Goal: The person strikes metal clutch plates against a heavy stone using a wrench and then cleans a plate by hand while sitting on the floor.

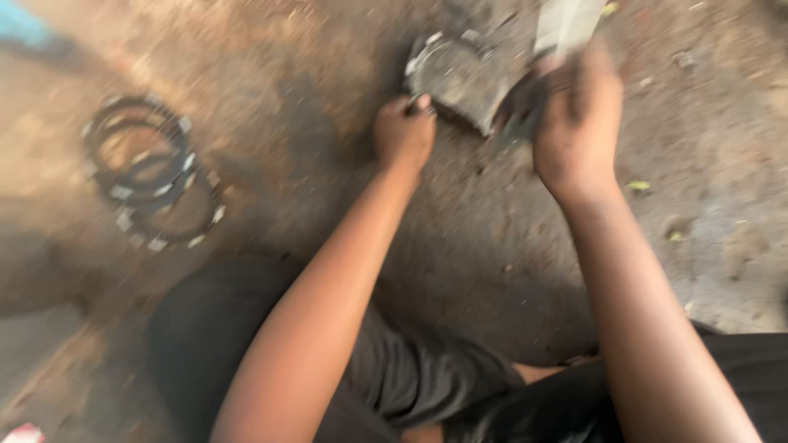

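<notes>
Two hands work over dirty ground: left hand (404,130) pinches a round grey metal part (454,78); right hand (574,123) grips a blurry dark piece (517,111). Black rings (152,172) lie well apart.

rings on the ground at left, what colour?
Black rings with pale silvery tabs around their edges; head view, blurred.

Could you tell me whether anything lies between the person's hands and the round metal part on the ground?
Nothing visible does. The left hand already grips the edge of the round metal part, and the right hand is at its other side, holding a blurred flat object. The stacked rings lie well away.
</notes>
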